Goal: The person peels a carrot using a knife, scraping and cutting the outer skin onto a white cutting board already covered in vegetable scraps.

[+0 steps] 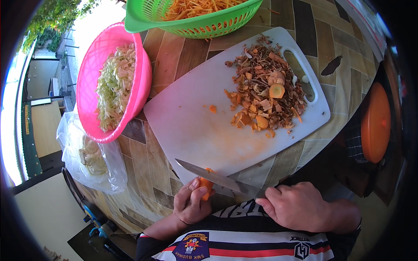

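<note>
My left hand [192, 200] pinches a short orange piece of carrot [206, 187] upright, near the front corner of the white plastic cutting board [183, 130]. In my right hand [294, 205] is a kitchen knife [225, 181], gripped by its handle, which my fingers hide. The blade lies across the upper part of the carrot and points left, just over the board's near edge. Brown and orange vegetable peelings [254, 71], with carrot ends [277, 90] among them, are heaped on the board's right half.
A pink basket [147, 75] of chopped pale cabbage [116, 88] stands at left, beside a clear plastic bag [114, 176] with a pale vegetable in it. At the back, a green colander [196, 27] holds carrot strips [199, 9]. An orange round object [375, 124] is beyond the table's right edge.
</note>
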